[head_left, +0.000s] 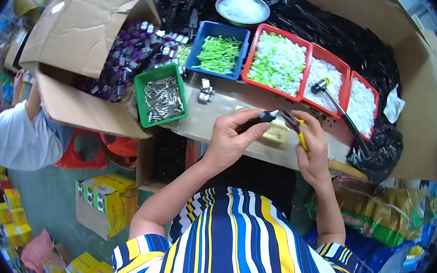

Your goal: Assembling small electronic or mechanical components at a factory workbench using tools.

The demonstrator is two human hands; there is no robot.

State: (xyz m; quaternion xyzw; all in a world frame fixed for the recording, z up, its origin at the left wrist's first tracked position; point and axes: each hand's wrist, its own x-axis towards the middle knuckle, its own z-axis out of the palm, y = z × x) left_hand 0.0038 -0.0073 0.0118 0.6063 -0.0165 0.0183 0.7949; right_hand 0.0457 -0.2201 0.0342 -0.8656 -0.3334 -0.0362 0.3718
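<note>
My left hand [228, 143] pinches a small black part [265, 116] with a whitish tip, pointing to the right. In my right hand [314, 148] is a pair of pliers [292, 121] with yellow handles, its jaws close to that tip. Whether the jaws touch the tip I cannot tell. Under both hands a cream-coloured block [276, 132] sits on the grey worktop [204, 122], partly hidden by my fingers. Left of it lie a few small silver-and-dark pieces [204, 91].
A green bin [142, 99] holds metal pins, a blue bin [202, 39] green sticks, and red bins [309, 77] white and green bits. A black-handled mallet [339, 106] leans across them. Behind stands a steel bowl [219, 11]. Cardboard boxes [75, 95] flank the worktop; a person [18, 136] works at left.
</note>
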